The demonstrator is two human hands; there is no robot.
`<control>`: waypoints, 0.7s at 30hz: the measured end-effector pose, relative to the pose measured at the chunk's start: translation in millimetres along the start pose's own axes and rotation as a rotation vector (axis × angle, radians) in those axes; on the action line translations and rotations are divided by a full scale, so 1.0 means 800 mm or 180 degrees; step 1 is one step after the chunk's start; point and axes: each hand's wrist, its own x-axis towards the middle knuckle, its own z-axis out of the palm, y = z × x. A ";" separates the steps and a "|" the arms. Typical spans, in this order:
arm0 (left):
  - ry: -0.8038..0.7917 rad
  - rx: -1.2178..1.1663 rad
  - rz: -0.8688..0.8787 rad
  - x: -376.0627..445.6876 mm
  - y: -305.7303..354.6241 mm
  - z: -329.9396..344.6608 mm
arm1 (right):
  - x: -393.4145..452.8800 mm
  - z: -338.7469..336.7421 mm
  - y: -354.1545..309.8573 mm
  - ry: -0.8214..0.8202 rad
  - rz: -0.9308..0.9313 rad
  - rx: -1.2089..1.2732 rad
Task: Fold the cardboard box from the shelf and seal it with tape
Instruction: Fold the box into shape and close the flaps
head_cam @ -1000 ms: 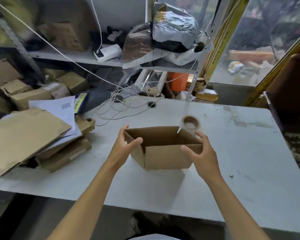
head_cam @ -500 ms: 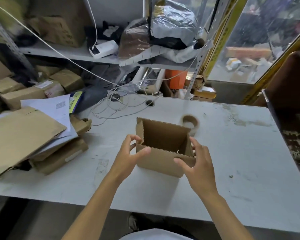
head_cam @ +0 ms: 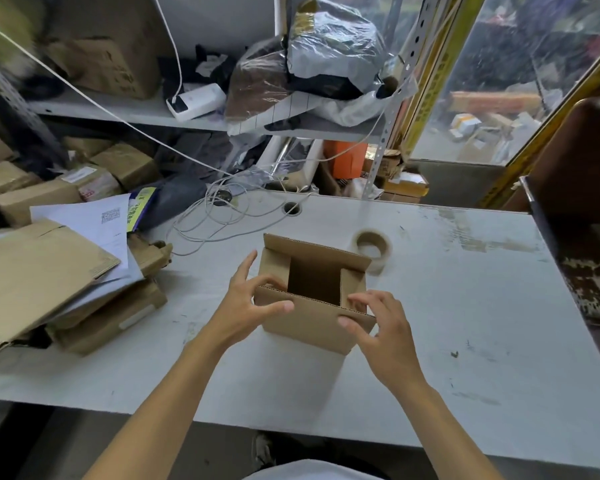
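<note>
While both hands' fingers (head_cam: 359, 301) pinch its near flap, the cardboard box (head_cam: 312, 296) sits between them.

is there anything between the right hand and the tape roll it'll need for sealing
Only the box itself. The right hand is on its near right corner, and the tape roll lies flat on the table just past the box's far right corner. The bare table to the right of the box looks like an open way round.

Tape roll (head_cam: 373, 245) partly behind box (head_cam: 312, 323)
</note>
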 end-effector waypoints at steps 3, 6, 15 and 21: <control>0.0030 -0.0498 -0.0095 0.003 0.002 0.008 | 0.011 -0.009 0.005 -0.0062 0.0195 0.0450; 0.0051 -0.0924 -0.0224 -0.005 -0.002 0.023 | 0.015 -0.008 0.009 0.0045 0.0457 0.1030; 0.0337 -0.0247 0.0145 0.008 -0.001 0.015 | 0.036 -0.002 0.024 -0.0058 0.0390 0.0735; 0.0327 -0.0494 0.0262 0.014 -0.002 0.024 | 0.047 0.001 0.021 0.0227 0.0850 0.0899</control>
